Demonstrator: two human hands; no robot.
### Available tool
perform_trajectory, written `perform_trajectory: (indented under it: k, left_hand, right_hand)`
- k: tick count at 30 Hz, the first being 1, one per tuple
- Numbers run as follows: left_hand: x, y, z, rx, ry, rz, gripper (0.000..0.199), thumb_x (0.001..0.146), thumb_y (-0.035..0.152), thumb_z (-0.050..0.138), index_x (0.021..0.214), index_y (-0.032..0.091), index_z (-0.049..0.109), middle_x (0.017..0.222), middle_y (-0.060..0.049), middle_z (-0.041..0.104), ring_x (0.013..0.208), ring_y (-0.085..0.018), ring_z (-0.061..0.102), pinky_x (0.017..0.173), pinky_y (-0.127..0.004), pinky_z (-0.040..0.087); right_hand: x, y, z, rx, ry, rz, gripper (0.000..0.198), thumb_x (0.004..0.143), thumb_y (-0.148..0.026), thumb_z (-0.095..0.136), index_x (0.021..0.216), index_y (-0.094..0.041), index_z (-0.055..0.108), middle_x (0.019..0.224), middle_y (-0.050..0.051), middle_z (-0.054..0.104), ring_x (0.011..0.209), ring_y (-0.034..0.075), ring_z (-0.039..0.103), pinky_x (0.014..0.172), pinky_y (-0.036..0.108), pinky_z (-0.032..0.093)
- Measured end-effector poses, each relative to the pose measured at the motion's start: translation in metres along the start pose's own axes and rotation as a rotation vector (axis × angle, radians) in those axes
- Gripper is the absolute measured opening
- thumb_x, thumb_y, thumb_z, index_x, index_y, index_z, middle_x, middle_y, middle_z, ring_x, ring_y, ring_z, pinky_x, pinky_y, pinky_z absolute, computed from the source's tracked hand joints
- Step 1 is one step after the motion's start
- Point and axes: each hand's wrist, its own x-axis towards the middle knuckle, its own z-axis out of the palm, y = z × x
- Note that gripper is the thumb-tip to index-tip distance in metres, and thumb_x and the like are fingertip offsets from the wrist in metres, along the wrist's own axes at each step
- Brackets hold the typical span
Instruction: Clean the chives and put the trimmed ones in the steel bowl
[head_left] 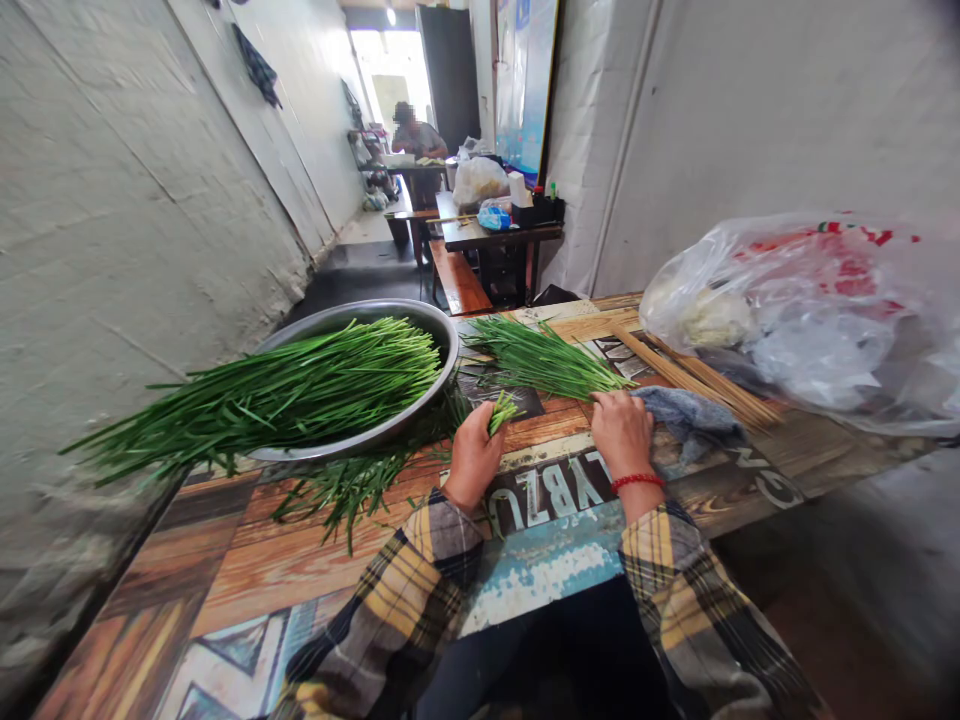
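My left hand (478, 455) is wrapped round a small bunch of garlic chives (504, 410), whose cut pale ends stick out past the thumb. To its right, my right hand (624, 435), with a red bracelet at the wrist, has its fingers closed at the stem ends of a loose pile of garlic chives (551, 357) lying on the table. A wide metal basin (450, 350) at the left is heaped with a large bundle of garlic chives (322, 385), their leaf tips hanging over its rim. Scattered chive leaves (349, 490) lie in front of the basin.
On the wood-patterned table (292, 560), a grey cloth (694, 415) lies beside my right hand, near several wooden chopsticks (697, 385). A large clear plastic bag (817, 320) stands at the right. Farther back are another table (469, 235), a bench (459, 280) and a seated person (420, 140).
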Motion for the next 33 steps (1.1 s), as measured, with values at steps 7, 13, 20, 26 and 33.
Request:
perform_trajectory:
  k: [7, 13, 20, 26, 33]
  left_hand:
    - [0.000, -0.003, 0.001, -0.026, 0.015, -0.006, 0.018, 0.087, 0.023, 0.048, 0.071, 0.017, 0.050, 0.070, 0.002, 0.051, 0.067, -0.011, 0.045, 0.062, -0.021, 0.034]
    - [-0.002, -0.003, 0.001, -0.050, 0.018, 0.006, 0.015, 0.087, 0.020, 0.049, 0.077, 0.016, 0.058, 0.075, 0.000, 0.059, 0.073, -0.013, 0.053, 0.068, -0.022, 0.040]
    - [-0.006, 0.004, 0.002, 0.030, -0.193, 0.108, 0.020, 0.083, 0.014, 0.054, 0.099, 0.019, 0.065, 0.096, -0.005, 0.067, 0.090, -0.018, 0.060, 0.079, -0.026, 0.045]
    - [-0.008, 0.013, -0.002, 0.169, -0.344, 0.106, 0.020, 0.083, 0.015, 0.053, 0.096, 0.020, 0.068, 0.085, -0.004, 0.064, 0.082, -0.018, 0.060, 0.071, -0.025, 0.043]
    - [-0.007, 0.011, -0.003, 0.204, -0.278, 0.085, 0.016, 0.081, 0.010, 0.049, 0.080, 0.020, 0.062, 0.077, -0.002, 0.057, 0.073, -0.015, 0.054, 0.065, -0.024, 0.037]
  right_hand:
    - [-0.002, -0.003, 0.002, 0.068, -0.069, -0.128, 0.019, 0.088, -0.025, 0.052, 0.092, -0.024, 0.071, 0.101, 0.009, 0.067, 0.097, 0.026, 0.054, 0.078, 0.036, 0.037]
    - [-0.003, -0.013, 0.014, 0.576, -0.153, -0.281, 0.021, 0.088, -0.030, 0.050, 0.089, -0.023, 0.070, 0.093, 0.005, 0.071, 0.091, 0.020, 0.062, 0.083, 0.033, 0.044]
    - [-0.013, -0.038, 0.012, 0.812, -0.297, -0.320, 0.015, 0.079, -0.024, 0.056, 0.090, -0.019, 0.064, 0.082, 0.003, 0.068, 0.076, 0.017, 0.062, 0.071, 0.029, 0.047]
    - [-0.014, -0.047, 0.004, 0.935, -0.363, -0.295, 0.015, 0.078, -0.027, 0.055, 0.091, -0.019, 0.059, 0.077, 0.000, 0.064, 0.070, 0.014, 0.061, 0.065, 0.025, 0.046]
    - [-0.006, -0.033, 0.007, 0.656, -0.197, -0.209, 0.021, 0.087, -0.030, 0.049, 0.090, -0.018, 0.065, 0.083, 0.005, 0.068, 0.077, 0.018, 0.060, 0.072, 0.029, 0.044]
